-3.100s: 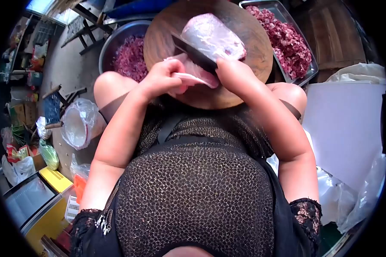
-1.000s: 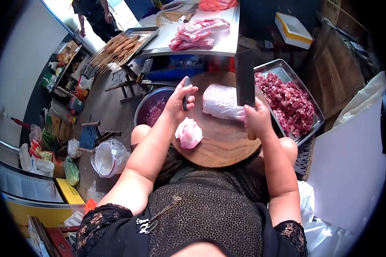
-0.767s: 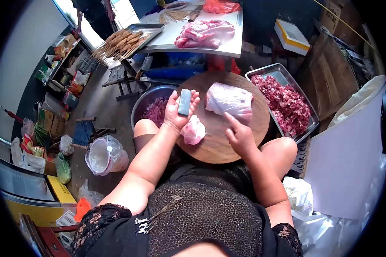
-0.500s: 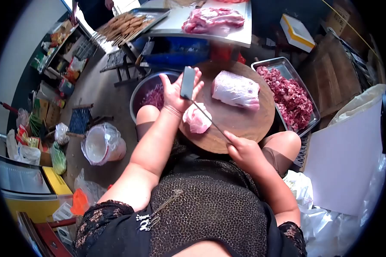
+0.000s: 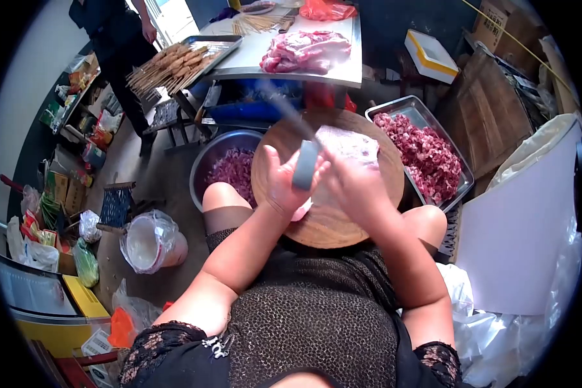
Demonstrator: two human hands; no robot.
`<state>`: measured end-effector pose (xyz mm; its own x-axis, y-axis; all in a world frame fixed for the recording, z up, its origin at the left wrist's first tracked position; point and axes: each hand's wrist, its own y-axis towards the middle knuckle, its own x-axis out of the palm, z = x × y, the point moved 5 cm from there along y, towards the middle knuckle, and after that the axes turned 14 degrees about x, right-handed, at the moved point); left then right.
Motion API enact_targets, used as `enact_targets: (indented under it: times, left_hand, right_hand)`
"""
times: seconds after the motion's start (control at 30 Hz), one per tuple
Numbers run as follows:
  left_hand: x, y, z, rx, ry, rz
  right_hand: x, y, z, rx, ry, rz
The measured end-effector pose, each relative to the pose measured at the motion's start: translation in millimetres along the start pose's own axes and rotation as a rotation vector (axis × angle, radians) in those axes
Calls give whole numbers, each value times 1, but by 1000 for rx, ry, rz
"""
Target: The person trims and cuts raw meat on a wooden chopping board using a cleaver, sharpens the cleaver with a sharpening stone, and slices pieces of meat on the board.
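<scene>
A grey whetstone [image 5: 305, 166] lies across my left hand [image 5: 281, 184], its fingers behind the stone and the thumb raised. My right hand [image 5: 355, 184], smeared by motion, grips a knife [image 5: 290, 111]. The blurred blade points up and forward beyond the stone; whether it touches the stone I cannot tell. Under both hands stands a round wooden chopping block [image 5: 268, 139]. A large pale piece of meat [image 5: 347, 143] rests on it, partly covered by my right hand. Most of a smaller piece of meat [image 5: 302, 210] is hidden behind my left wrist.
A metal bowl [image 5: 198, 161] of chopped meat stands left of the block, a metal tray [image 5: 470, 184] of cut meat right. Ahead, a white table [image 5: 352, 64] bears raw meat [image 5: 306, 52] and skewers [image 5: 174, 64]. A lined bucket [image 5: 152, 242] is at left. A person [image 5: 113, 58] stands beyond.
My right hand has swung up and forward, turning the knife blade from beside the stone to beyond it. My left hand and the whetstone sit slightly lower and farther right.
</scene>
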<state>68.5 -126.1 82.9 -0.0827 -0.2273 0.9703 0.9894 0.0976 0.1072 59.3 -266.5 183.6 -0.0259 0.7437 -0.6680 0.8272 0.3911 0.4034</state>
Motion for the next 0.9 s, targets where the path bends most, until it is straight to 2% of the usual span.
enact_targets:
  times: [0.03,0.07,0.1,0.13,0.2,0.23,0.27,0.33,0.4,0.43,0.47,0.53,0.57,0.6,0.63,0.7,0.73,0.77,0.83,0.87,0.9]
  left_hand:
    - [-2,12,16,-31,1,-205]
    - [0,24,37,31,0,-163]
    - [3,35,58,94,0,-122]
    - [3,34,78,242,59,38]
    - [9,33,100,288,149,56]
    - [20,29,97,276,143,40]
    - [28,24,86,225,190,-23]
    - [50,1,45,2,100,-57]
    - [51,-16,7,-221,-41,-288]
    - [35,-15,-6,-188,-12,-140]
    - [19,-14,-16,-152,17,11]
    - [15,-4,-24,-113,75,118]
    - [3,6,-18,-72,94,12]
    - [1,18,-10,-117,-108,-178]
    - [-3,35,9,-87,-51,-277]
    - [1,48,45,57,78,-182]
    - [11,44,60,167,150,16]
    - [21,43,65,161,172,17]
    - [48,30,48,29,88,-111]
    - [62,19,31,-46,60,-182]
    - [63,5,14,-147,179,-147]
  right_hand:
    - [5,-16,0,-8,-91,-74]
    - [8,-35,2,-16,-182,-152]
    - [6,-52,5,-28,-144,-159]
    - [1,-66,9,-39,-106,-176]
    - [-13,-87,31,616,608,-766]
    - [-15,-95,31,717,793,-767]
    - [-13,-94,35,722,799,-768]
    - [-12,-81,48,835,1033,-652]
    - [-9,-49,54,787,1104,-465]
    - [-15,-29,48,629,977,-310]
    - [-21,-14,46,514,687,-220]
    - [-20,0,33,173,153,62]
    - [-16,-3,26,85,-30,59]
    - [-12,-14,19,-1,-214,54]
    - [-6,-29,16,8,-313,-63]
    - [-6,-63,18,-15,-81,-168]
    - [-15,-71,16,-13,100,-208]
    - [-27,-71,16,-12,100,-213]
    - [-21,-91,34,826,859,-783]
    - [-22,-82,34,823,966,-732]
    - [-21,-71,41,874,1070,-658]
